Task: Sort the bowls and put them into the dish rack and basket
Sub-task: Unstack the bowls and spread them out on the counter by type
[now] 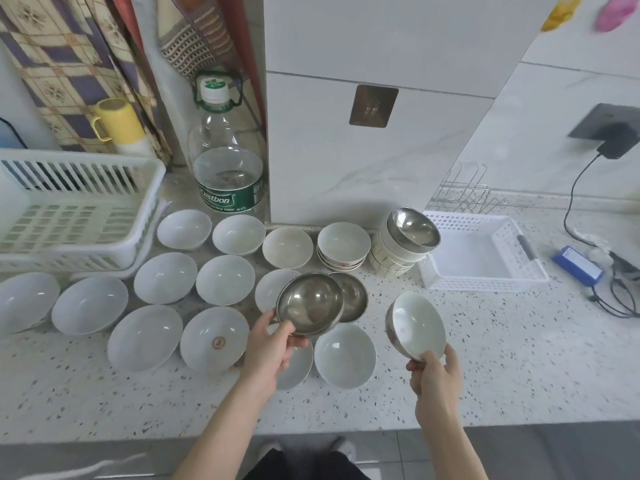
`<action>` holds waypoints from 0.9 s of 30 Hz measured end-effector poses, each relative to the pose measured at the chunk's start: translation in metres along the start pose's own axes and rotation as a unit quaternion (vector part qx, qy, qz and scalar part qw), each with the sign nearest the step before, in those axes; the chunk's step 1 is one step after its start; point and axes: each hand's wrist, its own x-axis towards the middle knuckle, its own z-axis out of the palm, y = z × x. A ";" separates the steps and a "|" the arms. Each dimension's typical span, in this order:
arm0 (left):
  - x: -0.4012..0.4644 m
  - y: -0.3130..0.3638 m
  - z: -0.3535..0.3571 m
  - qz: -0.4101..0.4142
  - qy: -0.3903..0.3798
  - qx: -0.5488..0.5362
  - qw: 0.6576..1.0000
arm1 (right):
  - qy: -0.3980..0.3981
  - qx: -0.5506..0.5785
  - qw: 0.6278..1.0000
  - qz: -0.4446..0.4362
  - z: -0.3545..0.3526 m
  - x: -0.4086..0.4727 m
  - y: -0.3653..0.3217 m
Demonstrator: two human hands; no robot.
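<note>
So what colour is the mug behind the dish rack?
Yellow mug, clearest in the head view.

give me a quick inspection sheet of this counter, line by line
surface: speckled counter, mostly covered by bowls on its left half
job's things: many white bowls lie singly; two stacks stand near the wall, one topped by a steel bowl; dish rack and white basket hold no bowls
clutter: water bottle, yellow mug, blue box
hands: left hand holds a metal bowl; right hand holds a white bowl
cables: black cable runs from wall plug to counter
surroundings: tiled wall, patterned curtain
</note>
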 end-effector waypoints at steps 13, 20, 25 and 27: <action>0.011 -0.011 0.129 0.070 -0.007 0.147 0.987 | -0.007 -0.001 1.000 -0.002 -0.064 0.073 -0.028; 0.033 -0.026 0.189 0.055 0.016 0.185 0.981 | -0.076 -0.053 0.995 -0.022 -0.100 0.140 -0.059; 0.039 -0.034 0.209 0.063 0.041 0.218 0.973 | -0.140 -0.081 0.987 -0.015 -0.102 0.162 -0.062; 0.042 -0.037 0.213 0.058 0.050 0.229 0.970 | -0.157 -0.086 0.984 -0.007 -0.101 0.167 -0.062</action>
